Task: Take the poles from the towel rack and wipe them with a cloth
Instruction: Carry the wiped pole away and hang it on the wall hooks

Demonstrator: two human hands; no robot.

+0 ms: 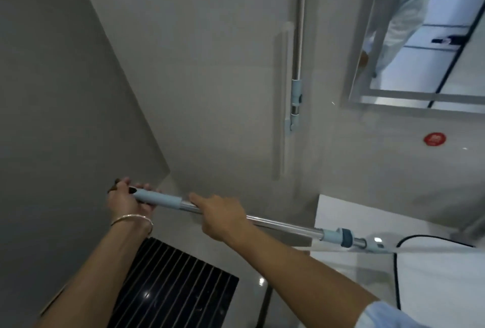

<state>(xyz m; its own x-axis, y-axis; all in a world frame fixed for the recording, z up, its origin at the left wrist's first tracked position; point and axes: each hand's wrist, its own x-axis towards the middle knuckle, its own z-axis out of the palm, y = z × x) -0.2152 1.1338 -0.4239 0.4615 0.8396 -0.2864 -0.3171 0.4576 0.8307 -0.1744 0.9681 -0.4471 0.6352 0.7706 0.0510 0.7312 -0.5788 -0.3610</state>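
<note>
A thin metal bangle (131, 218) circles the wrist just behind the left grip (126, 200). Well behind the right grip (223, 216), a pale blue sleeve (383, 317) begins; both forearms are bare.

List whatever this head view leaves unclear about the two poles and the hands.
Head view only.
Held pole: far end blurs out at right.
Wall pole: top cut by the upper edge.
Left hand: dark bit at the grip, half hidden by fingers; cloth or not, unclear.
Right hand: palm covers the pole beneath it.
Red sticker: print too small.
</note>
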